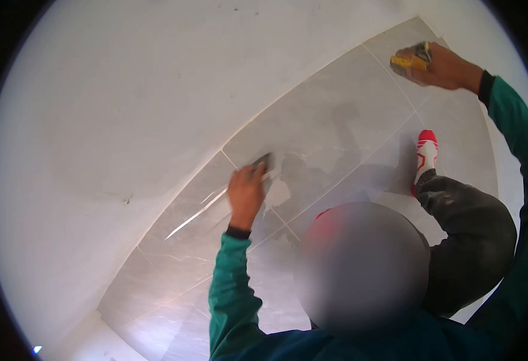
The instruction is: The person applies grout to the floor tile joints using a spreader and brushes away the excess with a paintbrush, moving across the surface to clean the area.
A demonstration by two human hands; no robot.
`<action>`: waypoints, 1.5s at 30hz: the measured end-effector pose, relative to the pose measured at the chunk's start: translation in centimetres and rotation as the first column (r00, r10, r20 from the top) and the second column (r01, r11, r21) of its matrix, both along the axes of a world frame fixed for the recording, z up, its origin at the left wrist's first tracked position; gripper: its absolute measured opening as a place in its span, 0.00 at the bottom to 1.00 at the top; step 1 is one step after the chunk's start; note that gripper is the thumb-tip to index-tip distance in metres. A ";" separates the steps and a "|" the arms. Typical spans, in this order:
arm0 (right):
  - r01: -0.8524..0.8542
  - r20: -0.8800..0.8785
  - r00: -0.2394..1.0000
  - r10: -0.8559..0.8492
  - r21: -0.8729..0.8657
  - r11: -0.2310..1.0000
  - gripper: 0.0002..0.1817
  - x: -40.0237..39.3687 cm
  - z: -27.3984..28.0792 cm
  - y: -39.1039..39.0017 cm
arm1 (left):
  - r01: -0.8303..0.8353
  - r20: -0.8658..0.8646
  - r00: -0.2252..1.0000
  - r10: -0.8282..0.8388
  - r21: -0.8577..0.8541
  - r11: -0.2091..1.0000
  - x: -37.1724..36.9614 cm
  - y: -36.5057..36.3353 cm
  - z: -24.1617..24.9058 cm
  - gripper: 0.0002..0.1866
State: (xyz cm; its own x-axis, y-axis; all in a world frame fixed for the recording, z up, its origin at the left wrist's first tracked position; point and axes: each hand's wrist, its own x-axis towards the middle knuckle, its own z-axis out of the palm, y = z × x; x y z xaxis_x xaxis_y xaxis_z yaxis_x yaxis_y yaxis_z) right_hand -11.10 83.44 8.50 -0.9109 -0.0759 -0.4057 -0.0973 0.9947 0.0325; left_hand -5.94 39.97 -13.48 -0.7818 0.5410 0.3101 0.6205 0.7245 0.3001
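Observation:
My left hand (246, 195) is closed around a small dark flat tool (262, 161), blurred by motion, low over the grey tiled floor (312, 114). It is close to a grout line between tiles, near a wet-looking patch. My right hand (441, 67), reaching far to the upper right, grips a yellow and grey cloth-like wad (411, 60). Its exact kind is hard to make out. The wad is at the floor near another grout line (390, 75).
A white wall (119, 120) borders the tiles on the left. A foot in a red and white sock (426, 153) rests on the floor at right, below dark trousers (465, 216). A blurred grey round shape (363, 271) hides the lower middle.

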 end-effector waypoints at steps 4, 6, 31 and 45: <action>-0.193 -0.112 0.977 0.180 -0.114 0.975 0.22 2.5 -3.5 1.2 | 0.151 -0.091 0.980 -0.176 -0.237 0.960 -4.2 8.1 -5.2 0.19; -0.078 0.082 0.992 0.095 -0.193 0.978 0.22 2.2 -3.1 -0.1 | 0.035 -0.190 0.979 -0.078 -0.220 0.975 -7.9 10.6 -6.0 0.18; 0.433 0.438 0.899 0.015 -0.881 -0.190 0.19 -2.9 -24.8 -8.8 | -0.489 0.326 0.800 0.504 -0.131 0.862 -5.8 15.3 12.7 0.09; -0.076 -0.017 0.819 -0.574 -0.994 -0.079 0.13 -10.3 -23.0 28.5 | -0.628 0.732 0.488 0.475 -0.084 0.774 -3.4 24.4 21.4 0.14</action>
